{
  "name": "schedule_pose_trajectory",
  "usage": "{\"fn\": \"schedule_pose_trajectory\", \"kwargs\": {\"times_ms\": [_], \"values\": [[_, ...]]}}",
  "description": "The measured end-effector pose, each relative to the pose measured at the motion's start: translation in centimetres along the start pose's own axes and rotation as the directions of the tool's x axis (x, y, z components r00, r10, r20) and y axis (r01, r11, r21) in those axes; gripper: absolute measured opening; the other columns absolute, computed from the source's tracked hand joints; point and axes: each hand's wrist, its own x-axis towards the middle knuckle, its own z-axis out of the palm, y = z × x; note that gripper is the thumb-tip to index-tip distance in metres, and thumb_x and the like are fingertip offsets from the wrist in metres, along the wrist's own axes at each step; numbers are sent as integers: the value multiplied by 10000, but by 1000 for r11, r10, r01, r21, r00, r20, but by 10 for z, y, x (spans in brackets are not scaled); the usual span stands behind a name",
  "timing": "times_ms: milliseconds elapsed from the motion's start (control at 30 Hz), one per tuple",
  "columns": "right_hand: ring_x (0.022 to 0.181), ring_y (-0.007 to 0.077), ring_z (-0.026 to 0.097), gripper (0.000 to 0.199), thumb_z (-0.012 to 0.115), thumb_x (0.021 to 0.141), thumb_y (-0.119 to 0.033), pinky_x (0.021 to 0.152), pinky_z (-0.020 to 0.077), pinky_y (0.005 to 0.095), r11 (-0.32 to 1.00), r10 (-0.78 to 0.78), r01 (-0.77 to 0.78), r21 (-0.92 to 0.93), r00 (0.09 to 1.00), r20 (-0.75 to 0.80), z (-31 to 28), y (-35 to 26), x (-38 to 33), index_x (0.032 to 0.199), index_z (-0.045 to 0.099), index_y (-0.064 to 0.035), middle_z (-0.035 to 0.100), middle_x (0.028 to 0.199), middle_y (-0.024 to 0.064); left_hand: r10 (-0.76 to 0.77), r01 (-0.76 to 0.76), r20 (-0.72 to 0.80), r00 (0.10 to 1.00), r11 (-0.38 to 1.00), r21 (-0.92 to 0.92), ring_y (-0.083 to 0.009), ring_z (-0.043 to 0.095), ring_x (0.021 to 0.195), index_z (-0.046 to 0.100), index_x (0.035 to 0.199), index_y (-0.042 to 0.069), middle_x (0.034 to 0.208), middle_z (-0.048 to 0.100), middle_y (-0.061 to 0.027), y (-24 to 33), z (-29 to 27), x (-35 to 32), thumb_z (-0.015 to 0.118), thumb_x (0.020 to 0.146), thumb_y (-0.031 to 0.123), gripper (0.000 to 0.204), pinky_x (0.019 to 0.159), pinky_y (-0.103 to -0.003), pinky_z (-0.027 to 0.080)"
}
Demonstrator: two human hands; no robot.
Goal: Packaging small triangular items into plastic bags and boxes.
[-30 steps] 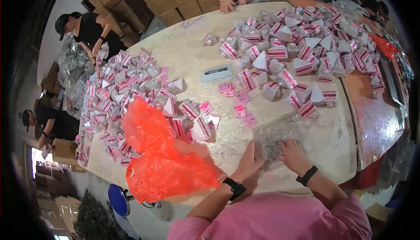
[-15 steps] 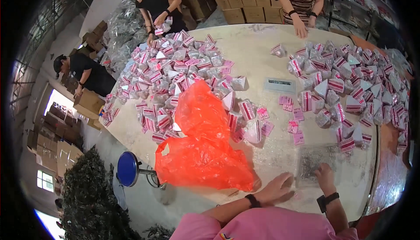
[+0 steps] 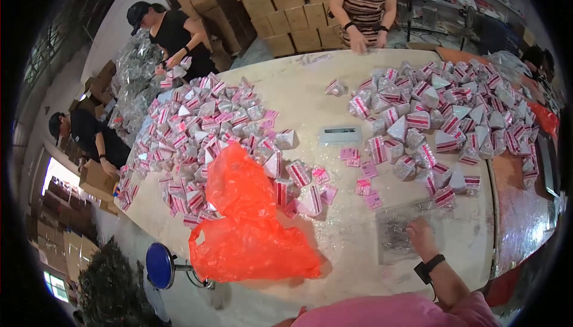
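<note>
A clear tray (image 3: 391,259) of dark, apparently wiry pieces (image 3: 395,231) is set on the table (image 3: 352,237). Over it the right hand (image 3: 422,238) is held, fingers (image 3: 413,228) curled; whether anything is pinched cannot be told. The left hand, earlier nearby, is no longer seen.

A clear, squarish plastic container (image 3: 384,252), tray or bag being hard to tell, is lying flat on the pale tabletop (image 3: 292,103), sitting near the front edge, a dark-grey mass of fine pieces (image 3: 395,230) showing inside, blurring into one patch.
</note>
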Motion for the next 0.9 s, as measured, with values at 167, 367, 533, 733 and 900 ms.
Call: {"fn": "schedule_pose_trajectory", "kwargs": {"times_ms": [167, 367, 533, 733, 900], "values": [[736, 353, 494, 90, 550, 720, -79, 632, 393, 406, 996, 92, -92, 8, 993, 72, -7, -4, 2, 732, 515, 3, 506, 742, 168, -12, 17, -41, 999, 990, 142, -190, 527, 933, 522, 1053, 11, 1001, 570, -100, -17, -30, -12, 473, 857, 275, 333, 837, -313, 401], [587, 291, 507, 69, 501, 777, -85, 536, 405, 370, 956, 208, -229, 185, 970, 128, -31, -10, 8, 793, 485, -19, 516, 682, 138, -46, 70, -101, 994, 964, 257, -203, 535, 901, 528, 1032, 9, 968, 575, -104, -32, -25, -42, 473, 851, 276, 327, 800, -323, 416], [501, 160, 479, 87, 460, 815, -106, 459, 396, 306, 819, 331, -395, 417, 918, 218, -33, -8, 10, 811, 472, -20, 506, 640, 96, -70, 129, -191, 979, 940, 316, -215, 541, 874, 533, 1014, 7, 940, 579, -107, -46, -2, -72, 474, 847, 276, 323, 770, -331, 430], [489, 122, 454, 73, 445, 807, -74, 450, 406, 294, 726, 375, -452, 518, 892, 253, -53, -21, 11, 848, 462, -16, 485, 611, 70, 70, 56, -346, 936, 938, 342, -215, 545, 817, 521, 971, -11, 876, 568, -119, 122, 30, -22, 505, 829, 240, 289, 722, -317, 438], [484, 122, 469, 118, 457, 777, -45, 422, 404, 270, 813, 331, -378, 442, 926, 183, -44, -5, 6, 887, 463, -5, 493, 597, 72, 348, -222, -278, 896, 890, 397, -232, 557, 851, 503, 1034, -25, 912, 571, -153, 174, 20, 80, 544, 795, 213, 340, 741, -317, 440]]}}
